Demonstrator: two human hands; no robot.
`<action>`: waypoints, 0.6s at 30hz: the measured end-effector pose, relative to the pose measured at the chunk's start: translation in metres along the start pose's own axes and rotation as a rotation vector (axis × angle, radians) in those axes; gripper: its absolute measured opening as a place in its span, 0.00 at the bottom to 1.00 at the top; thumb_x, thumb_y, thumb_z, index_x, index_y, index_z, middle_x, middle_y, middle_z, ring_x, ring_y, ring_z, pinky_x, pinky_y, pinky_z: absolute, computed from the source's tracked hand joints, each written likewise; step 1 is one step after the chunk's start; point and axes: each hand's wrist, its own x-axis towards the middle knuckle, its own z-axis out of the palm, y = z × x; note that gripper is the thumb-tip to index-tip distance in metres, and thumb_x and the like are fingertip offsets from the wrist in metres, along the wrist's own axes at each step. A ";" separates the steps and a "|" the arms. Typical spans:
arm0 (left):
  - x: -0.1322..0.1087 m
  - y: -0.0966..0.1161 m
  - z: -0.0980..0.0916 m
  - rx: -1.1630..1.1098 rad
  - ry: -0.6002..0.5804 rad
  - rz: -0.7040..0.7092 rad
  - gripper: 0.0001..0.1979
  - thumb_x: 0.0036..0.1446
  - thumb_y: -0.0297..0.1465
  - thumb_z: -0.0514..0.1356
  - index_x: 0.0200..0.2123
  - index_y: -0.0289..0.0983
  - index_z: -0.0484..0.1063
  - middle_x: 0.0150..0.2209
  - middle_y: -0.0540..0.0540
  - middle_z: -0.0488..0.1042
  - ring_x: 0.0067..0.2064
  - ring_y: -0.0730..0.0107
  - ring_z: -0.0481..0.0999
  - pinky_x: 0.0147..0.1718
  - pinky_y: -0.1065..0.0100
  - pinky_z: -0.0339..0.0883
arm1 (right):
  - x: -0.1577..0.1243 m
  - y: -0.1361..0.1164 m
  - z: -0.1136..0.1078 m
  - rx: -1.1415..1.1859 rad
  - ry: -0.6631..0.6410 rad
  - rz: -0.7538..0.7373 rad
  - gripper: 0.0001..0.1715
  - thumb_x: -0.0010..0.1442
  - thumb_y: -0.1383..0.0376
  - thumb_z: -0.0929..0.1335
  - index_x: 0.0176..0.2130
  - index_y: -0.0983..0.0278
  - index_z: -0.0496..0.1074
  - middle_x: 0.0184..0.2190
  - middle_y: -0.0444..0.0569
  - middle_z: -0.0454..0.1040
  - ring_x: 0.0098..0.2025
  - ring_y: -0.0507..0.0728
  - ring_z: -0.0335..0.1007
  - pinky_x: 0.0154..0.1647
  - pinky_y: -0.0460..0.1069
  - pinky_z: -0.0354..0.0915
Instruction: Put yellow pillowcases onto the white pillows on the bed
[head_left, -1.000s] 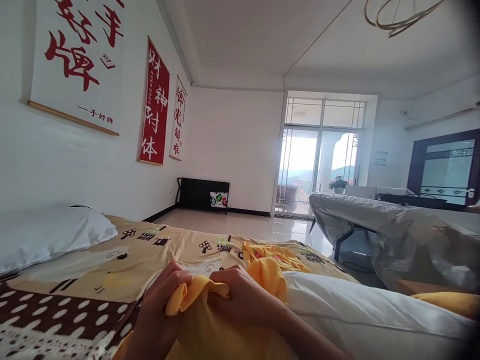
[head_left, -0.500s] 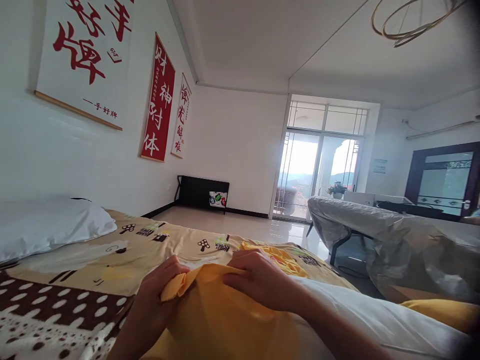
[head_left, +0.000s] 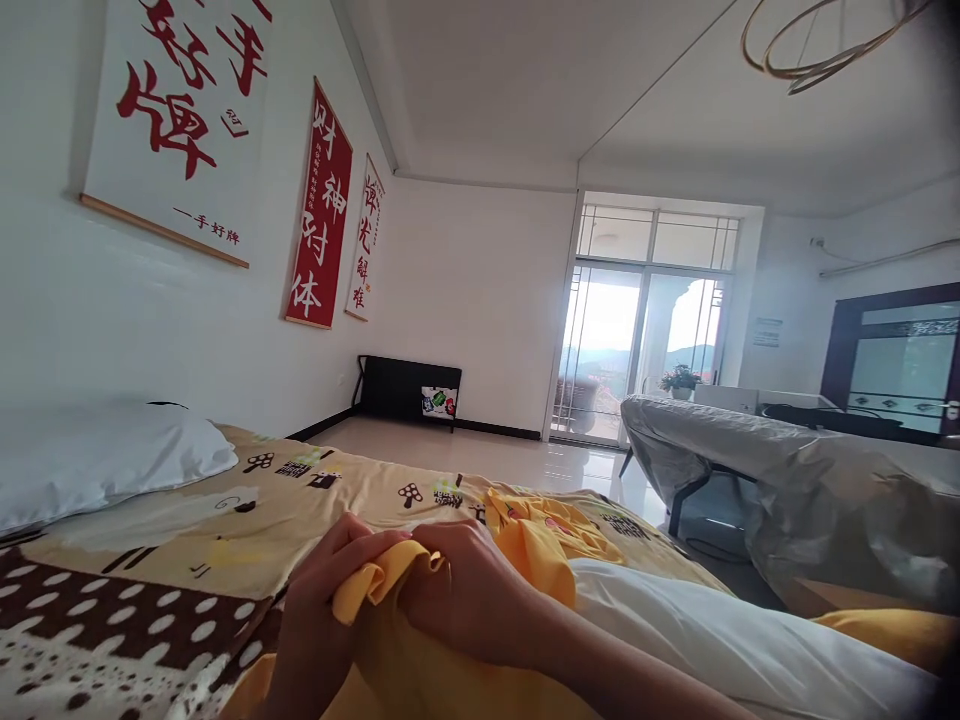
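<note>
My left hand is closed on the edge of a plain yellow cloth, with a folded bit of it sticking out past the fingers. Close beside it, my right hand has its fingers curled into the same edge. From both hands the cloth hangs down toward the bottom of the view. A white stuffed bedding piece, perhaps a pillow, lies just right of my right forearm. Beyond the right hand is a bunched yellow printed cloth.
A patterned beige and brown blanket covers the bed, with a white pillow at its left. Plastic sheeting drapes a table at the right. A black folded panel leans on the far wall.
My right hand has moved left along the cloth's edge, closer to my left hand, and its fingers have curled in. More yellow fabric is bunched behind the right wrist.
</note>
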 end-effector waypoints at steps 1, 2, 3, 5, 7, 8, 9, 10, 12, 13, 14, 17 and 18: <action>-0.001 0.000 0.001 -0.003 -0.005 0.005 0.08 0.53 0.33 0.61 0.35 0.42 0.80 0.27 0.49 0.67 0.28 0.72 0.68 0.27 0.72 0.61 | -0.001 0.001 0.001 0.011 0.009 -0.008 0.03 0.48 0.67 0.64 0.23 0.63 0.64 0.20 0.39 0.62 0.24 0.48 0.51 0.25 0.43 0.51; -0.002 0.001 0.002 -0.005 -0.009 0.012 0.08 0.54 0.33 0.61 0.35 0.41 0.80 0.26 0.49 0.68 0.28 0.71 0.68 0.27 0.72 0.61 | -0.001 0.001 0.002 0.017 0.029 -0.008 0.03 0.47 0.68 0.64 0.24 0.63 0.64 0.20 0.39 0.62 0.24 0.48 0.51 0.26 0.43 0.51; -0.003 0.002 0.002 -0.005 -0.008 0.019 0.08 0.54 0.34 0.61 0.35 0.41 0.80 0.26 0.48 0.68 0.28 0.71 0.68 0.27 0.72 0.61 | -0.001 0.002 0.003 0.017 0.057 -0.004 0.03 0.46 0.69 0.64 0.23 0.63 0.63 0.20 0.38 0.62 0.24 0.48 0.52 0.26 0.43 0.51; -0.004 0.007 0.004 -0.002 0.010 0.022 0.09 0.54 0.35 0.60 0.34 0.41 0.80 0.27 0.48 0.68 0.29 0.71 0.68 0.27 0.72 0.62 | -0.001 0.005 0.005 0.023 0.113 0.015 0.05 0.42 0.70 0.65 0.22 0.63 0.62 0.20 0.38 0.62 0.24 0.47 0.53 0.26 0.43 0.50; -0.005 0.013 0.003 0.004 0.060 -0.034 0.09 0.52 0.37 0.62 0.34 0.42 0.79 0.27 0.50 0.69 0.29 0.71 0.68 0.28 0.72 0.63 | 0.001 0.007 0.004 0.056 0.139 0.029 0.06 0.40 0.70 0.66 0.23 0.63 0.62 0.20 0.38 0.62 0.24 0.48 0.53 0.25 0.43 0.50; -0.004 0.016 0.002 0.007 0.093 -0.096 0.10 0.50 0.38 0.64 0.36 0.42 0.78 0.28 0.51 0.69 0.29 0.71 0.68 0.28 0.73 0.64 | 0.002 0.008 0.002 0.079 0.148 0.038 0.06 0.40 0.69 0.66 0.23 0.63 0.62 0.20 0.38 0.62 0.24 0.48 0.53 0.25 0.43 0.50; -0.003 0.018 0.001 0.006 0.124 -0.170 0.14 0.47 0.39 0.65 0.39 0.42 0.77 0.30 0.51 0.70 0.29 0.71 0.68 0.27 0.73 0.64 | 0.004 0.009 -0.001 0.102 0.158 0.046 0.05 0.41 0.69 0.66 0.23 0.63 0.63 0.20 0.37 0.62 0.25 0.48 0.53 0.25 0.43 0.50; -0.002 0.019 -0.001 -0.004 0.142 -0.243 0.21 0.44 0.41 0.67 0.43 0.43 0.75 0.33 0.51 0.71 0.30 0.71 0.69 0.26 0.73 0.64 | 0.006 0.011 -0.005 0.121 0.172 0.056 0.05 0.41 0.69 0.65 0.23 0.63 0.63 0.20 0.37 0.61 0.25 0.48 0.53 0.25 0.43 0.50; 0.003 0.017 -0.005 -0.054 0.116 -0.346 0.32 0.41 0.42 0.68 0.51 0.42 0.69 0.40 0.49 0.74 0.32 0.68 0.72 0.27 0.73 0.66 | 0.010 0.016 -0.012 0.156 0.205 0.072 0.03 0.41 0.68 0.64 0.23 0.63 0.63 0.20 0.38 0.60 0.26 0.48 0.52 0.25 0.43 0.49; 0.006 0.015 -0.006 -0.081 0.068 -0.374 0.33 0.41 0.42 0.68 0.51 0.40 0.68 0.42 0.46 0.74 0.34 0.66 0.73 0.28 0.72 0.67 | 0.012 0.019 -0.016 0.177 0.219 0.085 0.02 0.42 0.68 0.64 0.23 0.64 0.64 0.20 0.38 0.60 0.26 0.48 0.52 0.24 0.43 0.49; 0.008 0.011 -0.006 -0.094 0.005 -0.397 0.31 0.41 0.43 0.67 0.49 0.38 0.69 0.42 0.45 0.75 0.36 0.64 0.74 0.30 0.70 0.68 | 0.015 0.023 -0.020 0.197 0.232 0.100 0.03 0.42 0.67 0.64 0.24 0.64 0.64 0.20 0.38 0.59 0.26 0.48 0.53 0.24 0.43 0.49; 0.012 -0.001 0.002 -0.061 -0.155 -0.500 0.21 0.42 0.46 0.65 0.31 0.34 0.72 0.29 0.45 0.74 0.31 0.63 0.72 0.25 0.70 0.65 | 0.021 0.034 -0.027 0.242 0.263 0.128 0.05 0.44 0.64 0.65 0.26 0.64 0.65 0.20 0.38 0.60 0.26 0.49 0.55 0.24 0.43 0.51; 0.012 -0.006 0.006 -0.045 -0.161 -0.541 0.21 0.43 0.47 0.64 0.26 0.34 0.70 0.24 0.47 0.71 0.27 0.65 0.69 0.21 0.71 0.62 | 0.022 0.036 -0.029 0.250 0.264 0.125 0.06 0.45 0.63 0.66 0.26 0.64 0.65 0.21 0.38 0.60 0.26 0.49 0.56 0.25 0.44 0.51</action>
